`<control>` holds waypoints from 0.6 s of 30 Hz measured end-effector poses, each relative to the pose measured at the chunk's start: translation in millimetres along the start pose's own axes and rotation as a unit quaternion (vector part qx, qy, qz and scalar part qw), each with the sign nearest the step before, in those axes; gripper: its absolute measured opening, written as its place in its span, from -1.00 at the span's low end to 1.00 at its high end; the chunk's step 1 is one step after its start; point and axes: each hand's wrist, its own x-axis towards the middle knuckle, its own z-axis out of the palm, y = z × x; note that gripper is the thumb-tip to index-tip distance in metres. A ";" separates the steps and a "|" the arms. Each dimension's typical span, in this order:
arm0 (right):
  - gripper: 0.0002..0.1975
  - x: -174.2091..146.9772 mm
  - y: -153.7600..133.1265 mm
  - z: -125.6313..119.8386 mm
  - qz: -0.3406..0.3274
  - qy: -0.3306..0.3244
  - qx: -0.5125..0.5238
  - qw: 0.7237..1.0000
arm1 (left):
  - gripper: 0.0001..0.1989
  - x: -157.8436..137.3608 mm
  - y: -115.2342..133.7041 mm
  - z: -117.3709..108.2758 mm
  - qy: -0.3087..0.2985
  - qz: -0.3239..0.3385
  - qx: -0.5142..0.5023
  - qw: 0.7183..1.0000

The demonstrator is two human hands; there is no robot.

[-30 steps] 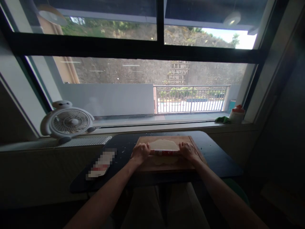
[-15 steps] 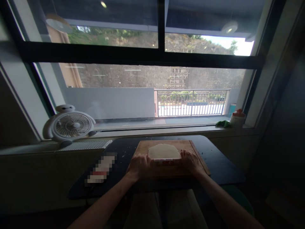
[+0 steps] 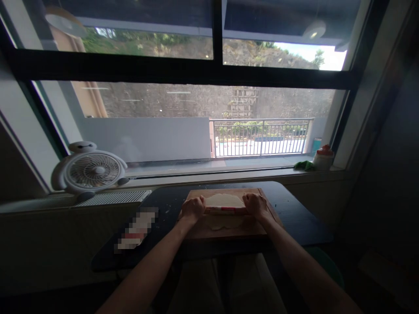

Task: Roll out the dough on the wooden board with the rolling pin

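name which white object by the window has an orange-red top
The white container at right, with an orange-red lid; the round white fan at left has a white head.

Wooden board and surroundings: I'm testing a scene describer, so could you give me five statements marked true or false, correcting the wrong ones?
1. The left hand and right hand both hold the rolling pin. True.
2. The dough lies on the wooden board. True.
3. The dough is a round ball. False: it is a flat sheet.
4. The wooden board lies beneath the dark table. False: it lies on top.
5. The fan stands right of the dark table. False: it stands to the left.
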 end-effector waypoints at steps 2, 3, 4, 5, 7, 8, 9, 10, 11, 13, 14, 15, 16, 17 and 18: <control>-0.51 -3.6 0.3 0.3 -0.012 0.003 0.004 1.000 | -0.45 -4.0 -0.7 0.7 0.009 0.004 0.000 1.000; -0.51 -6.8 0.8 0.3 -0.017 0.005 0.005 1.000 | -0.45 -7.9 -1.9 0.9 0.012 0.012 0.000 1.000; -0.53 -10.5 1.4 0.2 -0.023 0.006 0.006 1.000 | -0.46 -12.5 -3.4 0.8 0.013 0.023 -0.001 1.000; -0.54 -14.2 2.0 0.0 -0.027 0.007 0.006 1.000 | -0.47 -17.0 -5.0 0.6 0.012 0.034 -0.002 0.999; -0.56 -20.7 2.8 -1.1 -0.031 0.008 0.007 0.999 | -0.51 -24.6 -7.8 -0.5 0.003 0.052 -0.001 0.999; -0.56 -23.2 3.1 -1.8 -0.030 0.008 0.008 0.999 | -0.53 -27.0 -8.9 -1.2 -0.003 0.058 0.000 0.998; -0.56 -25.2 3.3 -2.4 -0.029 0.006 0.008 1.000 | -0.55 -28.3 -9.7 -2.1 -0.009 0.063 0.001 0.998; -0.56 -27.0 3.3 -3.1 -0.028 0.004 0.008 1.000 | -0.58 -28.7 -10.2 -2.9 -0.016 0.068 0.002 0.998; -0.56 -28.6 3.3 -3.6 -0.028 0.001 0.008 1.000 | -0.60 -28.4 -10.6 -3.6 -0.022 0.071 0.001 0.997; -0.56 -32.2 2.8 -4.2 -0.030 -0.003 0.007 1.000 | -0.63 -26.6 -10.7 -4.7 -0.032 0.071 -0.002 0.997; -0.55 -34.3 2.3 -4.3 -0.030 -0.002 0.007 1.000 | -0.64 -25.9 -10.6 -5.1 -0.036 0.067 -0.005 0.997; -0.54 -36.6 1.5 -4.4 -0.029 0.003 0.006 1.000 | -0.64 -25.8 -10.2 -5.4 -0.039 0.061 -0.008 0.997; -0.53 -39.0 0.7 -4.3 -0.030 0.010 0.005 0.999 | -0.64 -26.7 -9.7 -5.7 -0.040 0.053 -0.013 0.998; -0.53 -41.1 -0.2 -4.3 -0.030 0.015 0.003 0.999 | -0.63 -28.7 -8.9 -6.0 -0.041 0.045 -0.019 0.998; -0.53 -42.7 -0.9 -4.4 -0.031 0.015 0.000 0.999 | -0.61 -31.6 -8.0 -6.4 -0.040 0.038 -0.027 0.998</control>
